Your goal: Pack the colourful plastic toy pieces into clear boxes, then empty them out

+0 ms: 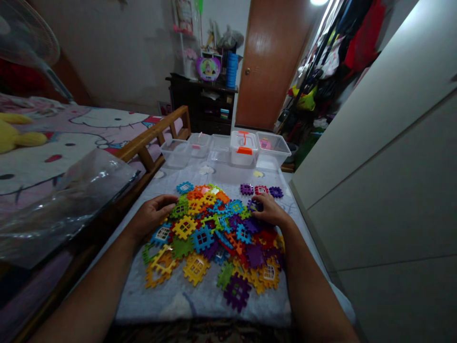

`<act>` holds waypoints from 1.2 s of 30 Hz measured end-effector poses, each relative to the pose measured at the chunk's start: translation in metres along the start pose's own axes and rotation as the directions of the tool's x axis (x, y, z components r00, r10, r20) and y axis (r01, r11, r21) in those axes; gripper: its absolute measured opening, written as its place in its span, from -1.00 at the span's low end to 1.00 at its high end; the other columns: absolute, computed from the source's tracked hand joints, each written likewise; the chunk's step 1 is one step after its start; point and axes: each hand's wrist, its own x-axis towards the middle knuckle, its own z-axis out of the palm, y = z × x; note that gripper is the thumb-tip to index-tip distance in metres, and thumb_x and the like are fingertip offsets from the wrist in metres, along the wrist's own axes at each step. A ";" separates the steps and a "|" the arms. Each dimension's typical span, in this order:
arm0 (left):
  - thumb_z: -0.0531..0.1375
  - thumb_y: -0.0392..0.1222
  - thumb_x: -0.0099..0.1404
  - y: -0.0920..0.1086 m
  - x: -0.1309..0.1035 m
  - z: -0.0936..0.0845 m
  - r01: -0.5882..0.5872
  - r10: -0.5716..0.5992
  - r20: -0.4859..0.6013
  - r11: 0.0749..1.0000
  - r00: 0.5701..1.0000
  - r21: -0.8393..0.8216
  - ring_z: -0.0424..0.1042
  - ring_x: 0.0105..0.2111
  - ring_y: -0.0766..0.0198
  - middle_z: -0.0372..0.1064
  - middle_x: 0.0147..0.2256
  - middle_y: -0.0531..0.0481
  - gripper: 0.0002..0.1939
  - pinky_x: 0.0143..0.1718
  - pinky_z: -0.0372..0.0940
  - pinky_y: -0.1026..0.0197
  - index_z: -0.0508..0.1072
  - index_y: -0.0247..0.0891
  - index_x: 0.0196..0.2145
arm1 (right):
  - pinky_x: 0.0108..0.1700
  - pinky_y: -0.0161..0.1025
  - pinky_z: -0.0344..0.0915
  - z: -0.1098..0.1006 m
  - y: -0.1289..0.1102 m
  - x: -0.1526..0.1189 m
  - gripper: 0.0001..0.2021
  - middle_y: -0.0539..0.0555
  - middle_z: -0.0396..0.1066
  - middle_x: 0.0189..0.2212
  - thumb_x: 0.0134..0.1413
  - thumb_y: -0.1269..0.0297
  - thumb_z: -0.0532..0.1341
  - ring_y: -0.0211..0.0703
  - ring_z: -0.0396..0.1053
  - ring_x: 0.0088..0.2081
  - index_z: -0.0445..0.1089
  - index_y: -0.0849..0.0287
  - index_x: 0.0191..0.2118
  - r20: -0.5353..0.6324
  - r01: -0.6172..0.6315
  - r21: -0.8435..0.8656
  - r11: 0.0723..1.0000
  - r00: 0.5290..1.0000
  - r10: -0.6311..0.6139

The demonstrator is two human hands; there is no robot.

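Observation:
A heap of colourful plastic interlocking building blocks (203, 238), flat squares with notched edges and some window grids, spreads over the cloth between my hands. My left hand (159, 209) rests at the heap's left side, thumb and fingers slightly apart, fingertips against a green block (179, 208) that lies on the pile. On the right, my right hand (270, 209) has its thumb and fingers around a purple block (254, 206), partly hidden by the fingers. Just beyond it lie a purple block (246, 189), a red block (261, 190) and a dark purple block (276, 192) in a row.
Clear plastic boxes stand along the table's far end, among them a lidded box (243, 150) with orange clasps and an open box (273, 147) with a pink item. A wooden bed rail (153, 136) borders the left; a pale cabinet (378, 157) borders the right.

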 end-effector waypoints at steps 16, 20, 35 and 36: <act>0.33 0.25 0.05 -0.004 0.001 -0.001 0.020 -0.021 0.020 1.000 1.000 0.021 0.54 -0.14 -0.03 0.56 -0.09 -0.14 -0.39 -0.11 0.47 0.08 0.56 -0.24 -0.08 | 0.22 -0.03 0.16 -0.028 0.027 -0.015 -0.41 0.22 0.30 0.09 -0.08 0.48 0.27 0.08 0.25 0.14 0.36 0.18 0.17 0.029 -0.106 -0.108 0.988 0.994 0.110; 0.33 0.25 0.04 0.001 -0.001 -0.001 0.017 -0.017 0.009 0.999 1.000 0.033 0.53 -0.11 -0.04 0.56 -0.09 -0.13 -0.40 -0.10 0.47 0.08 0.56 -0.22 -0.10 | 0.22 -0.08 0.16 -0.025 0.026 -0.014 -0.37 0.23 0.27 0.12 -0.09 0.49 0.28 0.08 0.23 0.16 0.34 0.20 0.20 0.063 -0.116 -0.142 0.983 0.990 0.125; 0.35 0.28 -0.02 0.004 -0.002 0.000 0.030 -0.029 -0.005 0.999 1.000 0.021 0.55 -0.13 -0.03 0.57 -0.11 -0.13 -0.36 -0.12 0.48 0.10 0.57 -0.24 -0.12 | 0.19 -0.09 0.16 -0.020 0.023 -0.011 -0.43 0.25 0.32 0.08 -0.08 0.47 0.28 0.08 0.26 0.10 0.37 0.22 0.15 0.071 -0.086 -0.197 0.977 0.992 0.101; 0.35 0.28 -0.02 0.004 -0.002 0.000 0.031 -0.031 0.000 0.999 1.000 0.019 0.54 -0.13 -0.04 0.57 -0.11 -0.14 -0.36 -0.14 0.48 0.10 0.57 -0.24 -0.11 | 0.18 -0.09 0.16 -0.020 0.023 -0.011 -0.42 0.25 0.32 0.08 -0.08 0.47 0.28 0.08 0.26 0.10 0.37 0.21 0.15 0.067 -0.087 -0.205 0.975 0.992 0.103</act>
